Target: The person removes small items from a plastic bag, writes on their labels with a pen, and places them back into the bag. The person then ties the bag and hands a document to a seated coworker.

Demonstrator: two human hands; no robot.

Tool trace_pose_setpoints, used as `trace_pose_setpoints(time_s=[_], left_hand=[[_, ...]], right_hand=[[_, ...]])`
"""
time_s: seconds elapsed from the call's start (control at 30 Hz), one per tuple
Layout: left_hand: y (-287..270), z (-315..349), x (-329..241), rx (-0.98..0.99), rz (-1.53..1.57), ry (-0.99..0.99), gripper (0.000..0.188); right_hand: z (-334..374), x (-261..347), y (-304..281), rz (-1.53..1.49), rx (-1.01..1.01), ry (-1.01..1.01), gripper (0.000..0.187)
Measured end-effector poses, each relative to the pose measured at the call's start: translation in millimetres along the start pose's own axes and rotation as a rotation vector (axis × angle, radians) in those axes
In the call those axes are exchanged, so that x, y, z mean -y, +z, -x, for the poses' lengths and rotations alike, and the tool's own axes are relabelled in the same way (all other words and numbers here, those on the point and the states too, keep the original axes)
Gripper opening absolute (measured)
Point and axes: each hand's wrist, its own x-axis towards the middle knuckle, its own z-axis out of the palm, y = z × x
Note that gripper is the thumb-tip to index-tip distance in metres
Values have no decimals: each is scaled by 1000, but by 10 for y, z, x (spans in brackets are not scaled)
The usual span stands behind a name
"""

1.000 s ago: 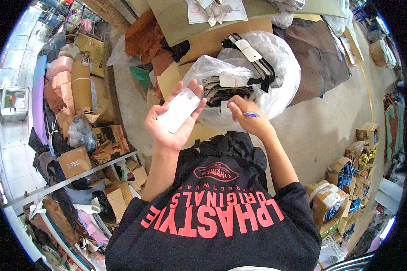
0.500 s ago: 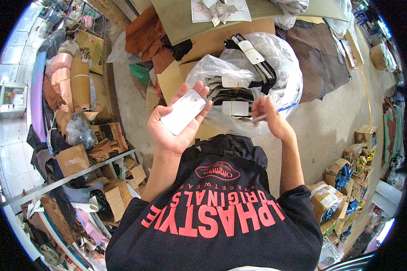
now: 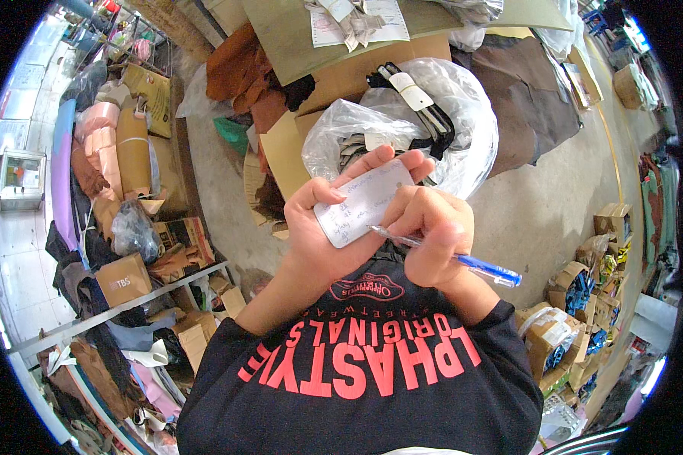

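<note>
One white card (image 3: 364, 201), handwritten in faint ink, one corner holed; lies aslant on our left palm, in front of our chest.
One left hand (image 3: 320, 239), palm up, thumb pressing the card's near side, fingers stretched beneath and past its far edge.
One right hand (image 3: 436, 227), fingers curled, pinching a clear-barrelled pen (image 3: 489, 270) with blue end; its tip sits at the card's lower right, and we cannot tell whether it touches.
One clear plastic bag (image 3: 474, 144), open, beyond our hands; within it, dark strips (image 3: 440, 121) banded by a white tag, and a further stack partly hidden by our fingers.
One cardboard sheet (image 3: 341, 85) behind the bag, partly beneath a grey-green board (image 3: 288, 49) that carries papers (image 3: 391, 24).
Brown sheets (image 3: 520, 98), right of the bag; rust-brown pieces (image 3: 239, 68), left.
One concrete floor (image 3: 524, 205), grey, scuffed, crossed at right by a yellow line.
Several cartons (image 3: 542, 341) at right, some holding blue items.
One metal rail (image 3: 152, 290) at left; beyond it, a carton (image 3: 123, 279) and a tan roll (image 3: 134, 152).
</note>
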Motion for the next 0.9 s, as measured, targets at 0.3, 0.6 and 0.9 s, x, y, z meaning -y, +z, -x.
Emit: trace_pose_setpoints(time_s=[0.3, 0.6, 0.9], left_hand=[[142, 14, 67, -1, 10, -33, 80], [146, 30, 65, -22, -1, -41, 80], [148, 33, 82, 5, -3, -32, 80]], right_hand=[[46, -33, 87, 119, -7, -198, 43], [65, -71, 116, 69, -15, -214, 30], [76, -63, 107, 88, -28, -218, 30]])
